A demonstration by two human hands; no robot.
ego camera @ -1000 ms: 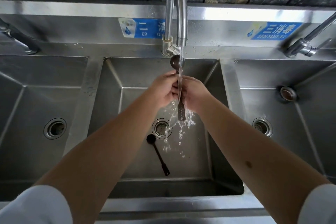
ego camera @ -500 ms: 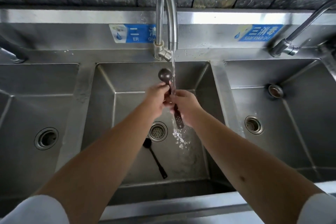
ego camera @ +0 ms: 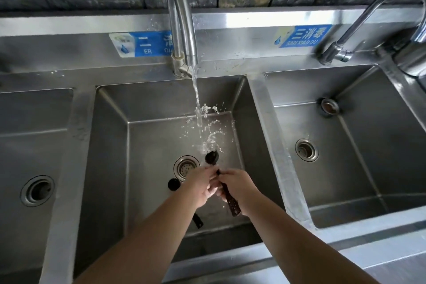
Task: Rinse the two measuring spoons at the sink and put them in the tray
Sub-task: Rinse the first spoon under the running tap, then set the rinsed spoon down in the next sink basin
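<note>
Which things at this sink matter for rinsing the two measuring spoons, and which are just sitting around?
For the job:
- spoon held by the left hand and the right hand
- second spoon lying in the middle basin
- running tap

Just there:
- right tap
- left basin
- right basin
- blue labels

No tray in view.

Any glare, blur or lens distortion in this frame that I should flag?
Head view: bright glare on the backsplash strip; motion blur smears the right-hand faucet near the frame edge; wide-angle bending curves the sink rims; the hands and held spoon stay fairly sharp.
</note>
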